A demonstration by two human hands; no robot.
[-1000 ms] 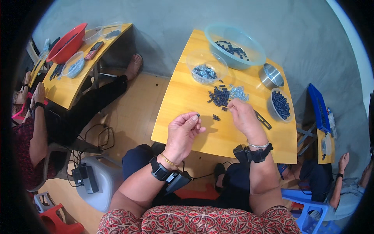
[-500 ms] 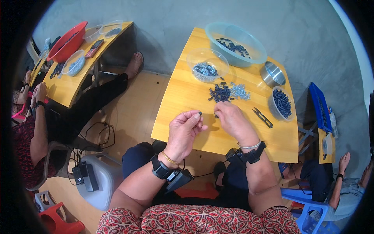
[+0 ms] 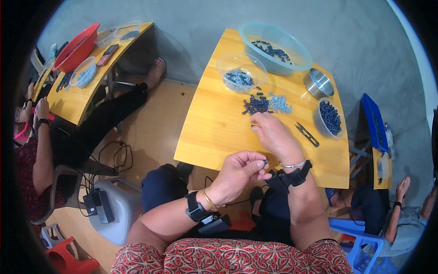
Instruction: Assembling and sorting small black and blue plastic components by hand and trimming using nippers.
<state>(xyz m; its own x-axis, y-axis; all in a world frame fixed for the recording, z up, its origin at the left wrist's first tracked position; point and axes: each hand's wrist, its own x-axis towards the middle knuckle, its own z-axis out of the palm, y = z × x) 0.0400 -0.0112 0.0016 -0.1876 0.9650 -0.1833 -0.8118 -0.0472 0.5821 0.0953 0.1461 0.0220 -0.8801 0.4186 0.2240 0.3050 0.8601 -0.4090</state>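
Note:
My left hand [image 3: 242,172] is over the table's near edge, its thumb and fingertips pinched on a small dark plastic piece [image 3: 265,161]. Farther forward, my right hand [image 3: 275,133] hangs above the tabletop with its fingers bent together; something small and dark shows at the fingertips, too small to make out. Just beyond those fingers lies a heap of short black cylindrical pieces [image 3: 256,104]. Touching its right side is a heap of small silvery screw-like parts [image 3: 280,103]. Black thread snips [image 3: 307,134] lie to the right of my right hand.
On my yellow table [image 3: 205,132] stand a clear bowl [image 3: 220,72], a large light-blue basin [image 3: 299,64], a metal bowl [image 3: 325,86] and a tub of black pieces [image 3: 330,119]. Another person [image 3: 43,150] sits left, beside a table with a red basin [image 3: 77,50]. Someone else sits right.
My left hand has moved right and nearer my body, still pinching the small dark piece. My right hand has shifted slightly forward, closer to the black heap.

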